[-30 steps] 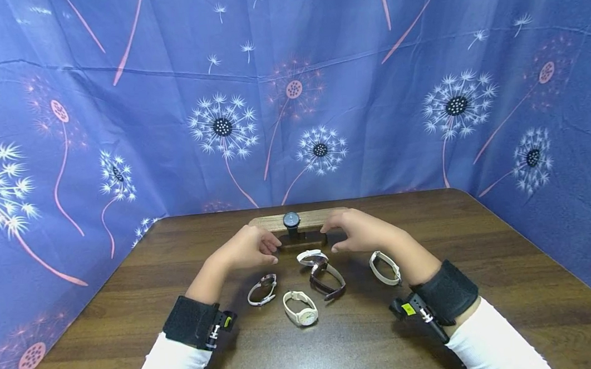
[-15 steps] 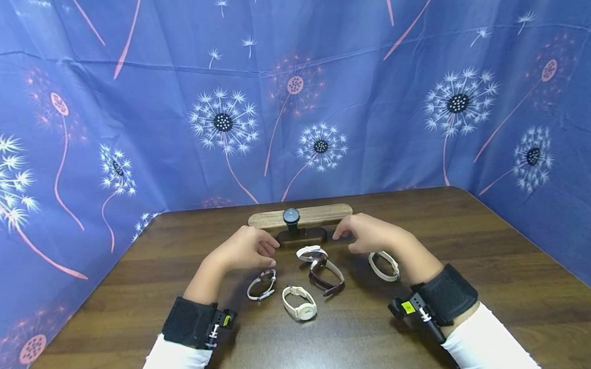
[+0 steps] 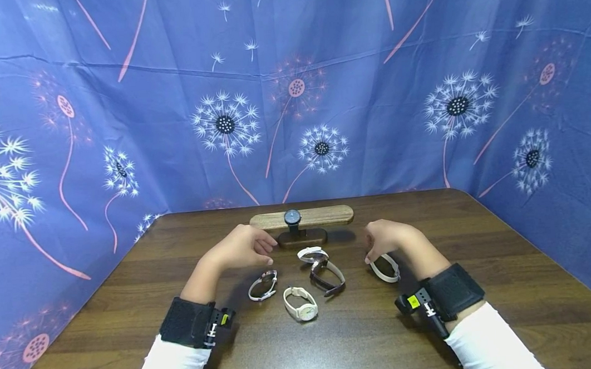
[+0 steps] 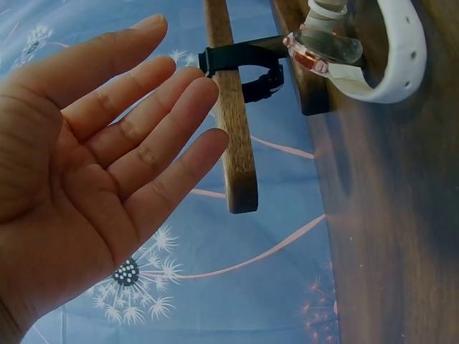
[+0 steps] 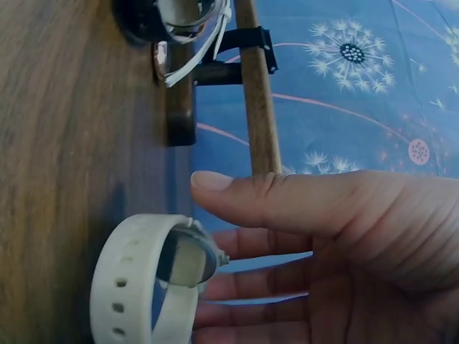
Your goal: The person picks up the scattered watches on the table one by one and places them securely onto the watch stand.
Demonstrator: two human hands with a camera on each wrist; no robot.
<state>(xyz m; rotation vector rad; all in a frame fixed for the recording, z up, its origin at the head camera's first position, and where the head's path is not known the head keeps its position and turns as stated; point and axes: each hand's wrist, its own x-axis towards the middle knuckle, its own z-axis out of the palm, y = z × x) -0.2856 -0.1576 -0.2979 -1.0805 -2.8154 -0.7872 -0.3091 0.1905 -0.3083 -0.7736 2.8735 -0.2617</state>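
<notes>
Pale watch: right of centre in the head view, looped on the tabletop, just below the right hand.
Right hand: open, thumb and fingers parted beside the watch in the right wrist view; contact cannot be told.
Left hand: open, holding nothing, left of centre near the stand.
Handling: probably light; strap likely flexible, case stiff, glass smooth and scratchable.
Hold: best pinched by the case's sides, avoiding the glass.
</notes>
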